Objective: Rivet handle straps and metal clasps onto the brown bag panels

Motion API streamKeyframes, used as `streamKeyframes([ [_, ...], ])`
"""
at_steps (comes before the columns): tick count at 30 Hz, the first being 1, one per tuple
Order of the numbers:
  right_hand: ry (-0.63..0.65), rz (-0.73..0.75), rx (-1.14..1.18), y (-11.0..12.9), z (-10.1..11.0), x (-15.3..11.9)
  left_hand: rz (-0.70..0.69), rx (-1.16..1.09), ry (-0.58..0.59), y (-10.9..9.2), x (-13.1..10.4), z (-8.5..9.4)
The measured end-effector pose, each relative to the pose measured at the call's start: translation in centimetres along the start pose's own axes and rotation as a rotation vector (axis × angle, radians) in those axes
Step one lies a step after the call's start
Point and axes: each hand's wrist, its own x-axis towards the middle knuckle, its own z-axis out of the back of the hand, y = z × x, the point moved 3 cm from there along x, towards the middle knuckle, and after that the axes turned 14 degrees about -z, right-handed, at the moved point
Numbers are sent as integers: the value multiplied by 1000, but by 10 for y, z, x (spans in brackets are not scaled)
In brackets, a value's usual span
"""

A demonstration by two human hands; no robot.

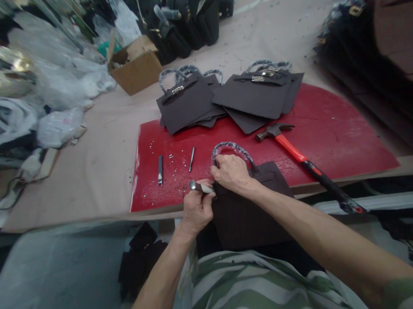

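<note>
A dark brown bag panel [252,217] with a plastic-wrapped handle [239,148] lies over the table's front edge, its lower part hanging toward my body. My left hand [197,208] is closed around a short tool [202,187] with a round shiny metal end and a pale section; its far tip is hidden by the fingers at the panel's upper left corner. My right hand [231,172] pinches the panel's top edge near the left foot of the handle. Its fingertips are partly hidden.
On the red board [345,136] lie a claw hammer [293,149], a flat metal tool [160,170], a thin punch-like rod [192,159] and tiny scattered bits. Several handled panels [189,104] are piled behind. A cardboard box [136,68] and a dark stack [362,65] stand farther off.
</note>
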Motion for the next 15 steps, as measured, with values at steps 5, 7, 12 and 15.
streamKeyframes([
  [5,-16,2,20,-1,2,19,43,-14,19,16,14,-4],
  [7,-28,-1,27,3,5,28,68,-9,26,25,20,-5],
  [12,5,41,50,-2,11,28,159,-55,84,40,27,-4],
  [15,-50,186,67,-19,11,4,178,-127,94,43,26,-2],
])
